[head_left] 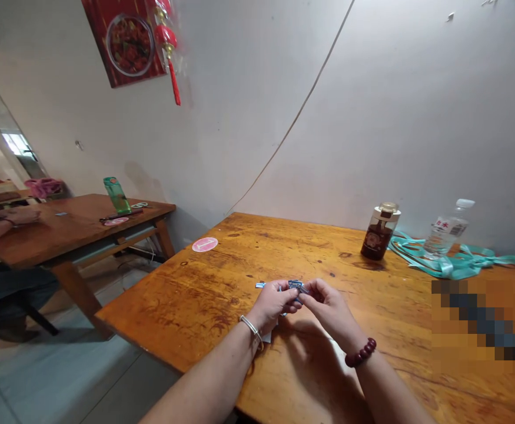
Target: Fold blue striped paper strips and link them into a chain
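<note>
Above the wooden table (173,294), my two hands meet at a small flat blue-and-white piece (295,284), like a card or tag; its exact kind is too small to make out. My left hand (272,303), with a silver bangle at the wrist, is closed on it, thumb on top. My right hand (325,303), wearing a dark red bead bracelet, pinches at the piece's right edge. Another small blue-and-white piece (260,285) shows just left of my left hand. White paper (268,337) lies partly hidden under my left wrist.
A bottle of dark drink (375,238), a clear water bottle (445,232) and turquoise ribbon (455,265) stand or lie back right. A round pink sticker (205,244) is at back left. On another table (32,235), a green bottle (118,197) stands near a person's arm.
</note>
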The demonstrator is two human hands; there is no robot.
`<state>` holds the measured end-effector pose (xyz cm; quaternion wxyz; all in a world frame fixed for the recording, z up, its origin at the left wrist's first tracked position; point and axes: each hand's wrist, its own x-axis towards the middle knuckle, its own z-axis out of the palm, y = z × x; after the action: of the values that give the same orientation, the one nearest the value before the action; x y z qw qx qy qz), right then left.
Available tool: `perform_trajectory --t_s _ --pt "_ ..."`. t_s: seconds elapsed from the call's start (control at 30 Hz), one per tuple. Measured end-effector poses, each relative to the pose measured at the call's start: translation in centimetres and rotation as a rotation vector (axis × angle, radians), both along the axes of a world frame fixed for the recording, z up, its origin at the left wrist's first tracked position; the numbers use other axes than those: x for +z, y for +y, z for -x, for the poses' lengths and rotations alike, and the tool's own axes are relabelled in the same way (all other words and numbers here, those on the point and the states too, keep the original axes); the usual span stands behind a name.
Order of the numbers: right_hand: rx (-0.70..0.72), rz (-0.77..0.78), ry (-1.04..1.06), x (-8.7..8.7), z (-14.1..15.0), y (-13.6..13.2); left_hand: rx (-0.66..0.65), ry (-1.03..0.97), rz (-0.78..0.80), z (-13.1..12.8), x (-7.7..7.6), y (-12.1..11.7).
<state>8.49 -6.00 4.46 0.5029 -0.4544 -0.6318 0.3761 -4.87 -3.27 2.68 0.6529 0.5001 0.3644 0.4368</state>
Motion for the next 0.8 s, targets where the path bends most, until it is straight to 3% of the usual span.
perform_trajectory --t_s 0.27,0.57,0.8 --pt "-0.079 0.038 0.097 -0.4 0.2 0.0 0.003 0.107 -0.126 0.0 0.8 -0.9" --pt "-0.236 -0.311 -0.328 -0.7 0.8 -0.7 -0.01 0.024 -0.016 0.0 0.5 -0.7" --pt "-0.266 -0.341 -0.424 -0.7 0.8 -0.6 -0.011 -0.006 0.017 -0.1 0.5 -0.6"
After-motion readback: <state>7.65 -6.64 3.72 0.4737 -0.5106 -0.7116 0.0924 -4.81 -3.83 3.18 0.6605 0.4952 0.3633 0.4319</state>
